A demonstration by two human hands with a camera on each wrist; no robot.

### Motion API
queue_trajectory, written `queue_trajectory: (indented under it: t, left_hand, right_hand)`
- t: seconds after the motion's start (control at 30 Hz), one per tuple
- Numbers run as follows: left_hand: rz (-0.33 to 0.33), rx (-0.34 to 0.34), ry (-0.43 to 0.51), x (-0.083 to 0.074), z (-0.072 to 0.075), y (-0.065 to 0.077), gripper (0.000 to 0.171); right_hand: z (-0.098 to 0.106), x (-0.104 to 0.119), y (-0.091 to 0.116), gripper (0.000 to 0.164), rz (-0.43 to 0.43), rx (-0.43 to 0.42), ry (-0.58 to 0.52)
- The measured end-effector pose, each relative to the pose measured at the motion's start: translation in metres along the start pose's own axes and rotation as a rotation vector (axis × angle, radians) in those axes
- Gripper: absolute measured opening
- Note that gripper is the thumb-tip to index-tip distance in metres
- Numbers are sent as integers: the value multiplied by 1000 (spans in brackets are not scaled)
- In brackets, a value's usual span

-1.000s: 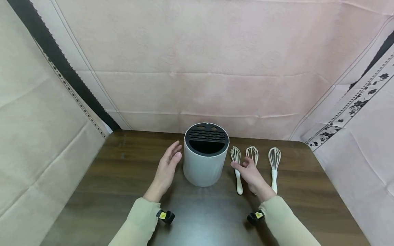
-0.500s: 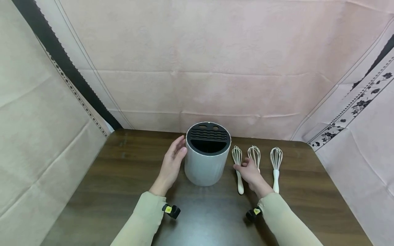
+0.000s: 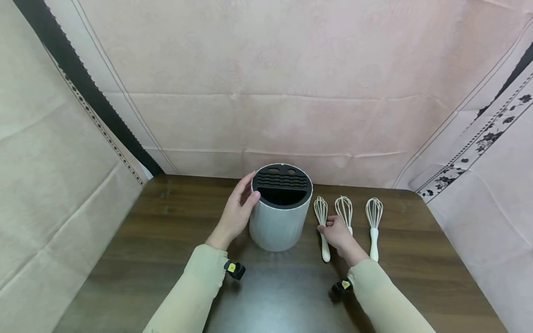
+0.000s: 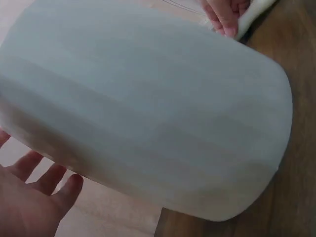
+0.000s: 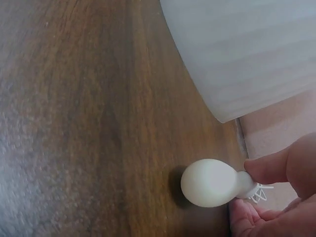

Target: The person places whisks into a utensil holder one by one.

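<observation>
A white cylindrical utensil holder [image 3: 276,229] with a dark slotted top stands upright on the table. At its left side is my left hand [image 3: 235,212], thumb and fingers spread about the upper wall near the rim. In the left wrist view those fingers [image 4: 49,182] lie along the holder's wall; firm contact cannot be told. My right hand [image 3: 339,236] pinches the leftmost white whisk [image 3: 325,249] where handle meets wires. In the right wrist view, thumb and fingers sit on opposite sides of the whisk handle [image 5: 210,182]. The middle whisk [image 3: 343,210] is partly hidden behind my right hand.
A third whisk [image 3: 374,231] lies to the right on the brown wooden table [image 3: 416,273], wires pointing away. Pale cloth [image 3: 266,92] hangs behind the table, with more cloth at both sides. Dark camera straps sit on both wrists.
My left hand has moved right and forward, up to the utensil holder's rim. The right fingers have closed in on the leftmost whisk. The holder and whisks stay about where they were.
</observation>
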State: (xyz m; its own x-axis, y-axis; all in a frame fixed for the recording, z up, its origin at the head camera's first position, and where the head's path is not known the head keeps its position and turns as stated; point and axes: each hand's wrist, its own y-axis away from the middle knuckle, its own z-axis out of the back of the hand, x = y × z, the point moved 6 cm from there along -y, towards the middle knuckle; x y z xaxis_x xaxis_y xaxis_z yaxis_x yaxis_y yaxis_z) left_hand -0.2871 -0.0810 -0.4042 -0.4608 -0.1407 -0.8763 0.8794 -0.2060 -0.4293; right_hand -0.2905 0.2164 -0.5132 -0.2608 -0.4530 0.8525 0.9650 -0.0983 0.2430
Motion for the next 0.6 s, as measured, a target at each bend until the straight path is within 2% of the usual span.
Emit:
queue_trajectory:
  t: [0.2,0.27,0.4,0.6]
  left_hand:
    - [-41,-18,-301,4,1,3,53]
    - [-44,-33,-364,3,1,6,54]
    - [-47,-64,-359,-2,-2,12,55]
    - [-44,-114,-232,-5,-6,16,54]
  right_hand:
    - [1,1,1,56,4,20,29]
    - [1,0,1,57,-5,26,32]
    - [2,-1,1,58,-19,26,20]
    - [3,-2,0,58,-16,9,21]
